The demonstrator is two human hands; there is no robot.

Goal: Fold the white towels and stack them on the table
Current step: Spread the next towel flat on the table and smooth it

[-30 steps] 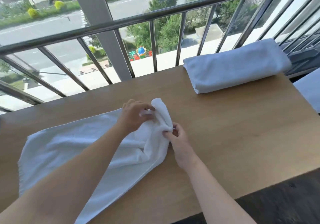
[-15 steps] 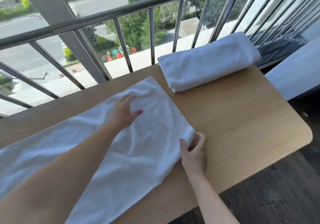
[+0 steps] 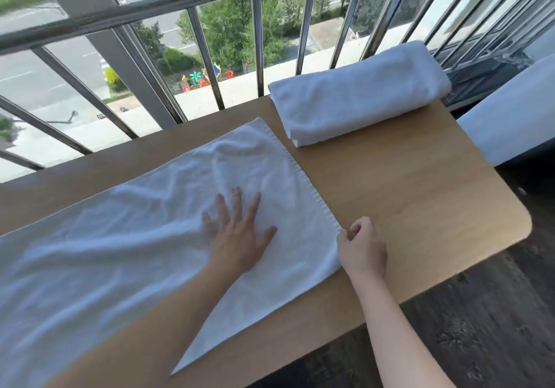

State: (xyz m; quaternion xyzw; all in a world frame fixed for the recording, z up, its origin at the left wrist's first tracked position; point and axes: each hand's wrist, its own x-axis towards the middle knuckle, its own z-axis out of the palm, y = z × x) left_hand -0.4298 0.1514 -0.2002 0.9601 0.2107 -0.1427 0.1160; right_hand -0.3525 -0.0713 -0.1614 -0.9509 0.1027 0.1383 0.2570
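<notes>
Head view: a wooden table (image 3: 420,192) runs from left to right, with a rounded corner at its near right end. A metal railing (image 3: 180,6) stands along the far edge of the table; a street and trees are visible through its bars.

The spread towel (image 3: 135,237) lies open on the left and middle part of the table. It is white and wrinkled, and its left end runs out of the picture. Its stitched right edge runs from the far side of the table toward the near side, and its near edge lies close to the near edge of the table.

The left hand (image 3: 237,237) lies flat on the spread towel near the right end, palm down, fingers straight and spread, gripping nothing. The right hand (image 3: 362,248) is at the right edge of the spread towel, fingers curled, and pinches that edge near its near right corner. The heel of this hand rests over the bare table.

The folded towel (image 3: 357,99) lies at the far right of the table, beside the railing. It is a thick white bundle, and its left end is just beside the far right corner of the spread towel. Whether the two touch cannot be told.

A dark floor (image 3: 495,327) shows beyond the near and right edges of the table. A white surface (image 3: 510,123) stands to the right of the table
</notes>
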